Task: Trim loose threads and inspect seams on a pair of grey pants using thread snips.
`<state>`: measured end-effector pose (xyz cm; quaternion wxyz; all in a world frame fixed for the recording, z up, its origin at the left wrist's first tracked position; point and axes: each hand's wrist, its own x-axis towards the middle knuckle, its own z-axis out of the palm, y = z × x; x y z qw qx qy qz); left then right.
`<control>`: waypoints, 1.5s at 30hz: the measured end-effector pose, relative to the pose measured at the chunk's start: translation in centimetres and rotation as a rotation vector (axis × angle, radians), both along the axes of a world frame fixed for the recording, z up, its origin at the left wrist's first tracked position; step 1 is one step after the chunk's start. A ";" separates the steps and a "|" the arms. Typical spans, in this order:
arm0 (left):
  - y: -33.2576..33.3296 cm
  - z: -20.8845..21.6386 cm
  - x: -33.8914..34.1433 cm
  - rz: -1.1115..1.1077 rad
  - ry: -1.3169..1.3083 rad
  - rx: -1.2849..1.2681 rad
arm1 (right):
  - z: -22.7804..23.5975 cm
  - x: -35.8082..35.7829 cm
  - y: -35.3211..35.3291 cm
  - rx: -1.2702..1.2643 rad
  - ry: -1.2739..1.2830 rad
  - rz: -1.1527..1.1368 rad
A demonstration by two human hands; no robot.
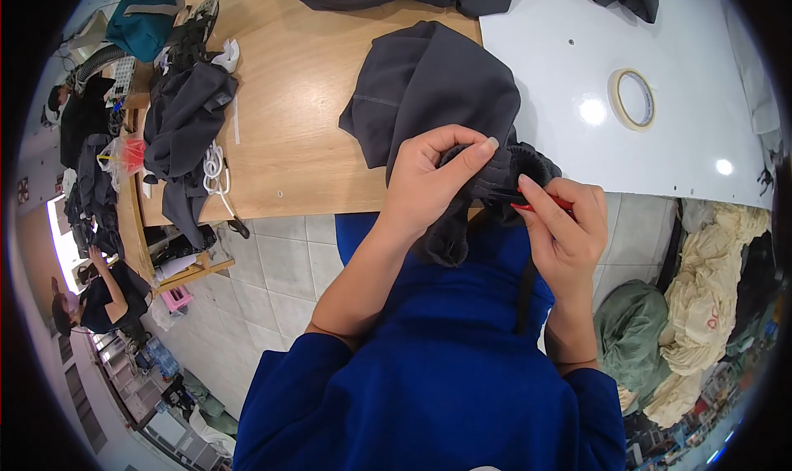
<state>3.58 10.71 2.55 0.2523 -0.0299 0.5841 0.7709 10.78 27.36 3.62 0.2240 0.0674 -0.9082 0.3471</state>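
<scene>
Grip of your left hand (417, 182) is closed on the dark grey garment (445, 83), thumb and fingers pinching it by a gathered edge; your right hand (569, 232) grasps a slim tool with a red handle (521, 207), its dark tip pointing left into the folds. Whether that tip touches a thread or only lies beside the cloth, you cannot tell from here.

For close work at this edge, it would pay to pinch near the tip and spread the gathers flat, so the blade meets thread rather than weave. Angle the point along the seam, and mind your left fingertips; dark metal on dark cloth is easily misjudged.

The gathered edge (528, 164) looks ribbed and springy, bunching into rounded tubes, and would likely pull back if you slackened. Beyond it the main panel looks smooth and matt, rising in a soft dome on the counter (289, 141), a pale stitch line crossing its left side, while a crumpled part hangs over the near edge. Under it the counter is wood-grained; to the right lies a glossy white sheet (561, 67) bearing a flat ring of tape (615, 100).
</scene>
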 end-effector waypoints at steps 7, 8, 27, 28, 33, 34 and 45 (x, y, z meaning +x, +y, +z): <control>0.1 0.0 0.1 -0.001 0.015 -0.004 | -0.1 -0.1 -0.4 -0.024 -0.007 -0.015; 0.0 0.0 0.1 0.000 0.015 -0.004 | -0.1 -0.1 -0.5 -0.023 -0.012 -0.010; -0.1 0.3 0.0 0.047 0.042 -0.014 | -0.4 -0.1 -0.5 -0.094 -0.049 -0.004; -0.1 0.3 0.0 0.047 0.031 -0.006 | -0.5 -0.1 -0.5 -0.094 -0.049 -0.004; -0.1 0.0 -0.1 0.049 -0.004 0.029 | -0.8 -0.2 -0.6 -0.114 -0.059 -0.001; -0.1 0.0 -0.1 0.050 -0.005 0.034 | -0.9 -0.2 -0.7 -0.114 -0.059 -0.001; -0.2 -0.1 -0.3 0.048 -0.024 0.008 | -1.1 0.0 -0.5 -0.180 -0.041 -0.027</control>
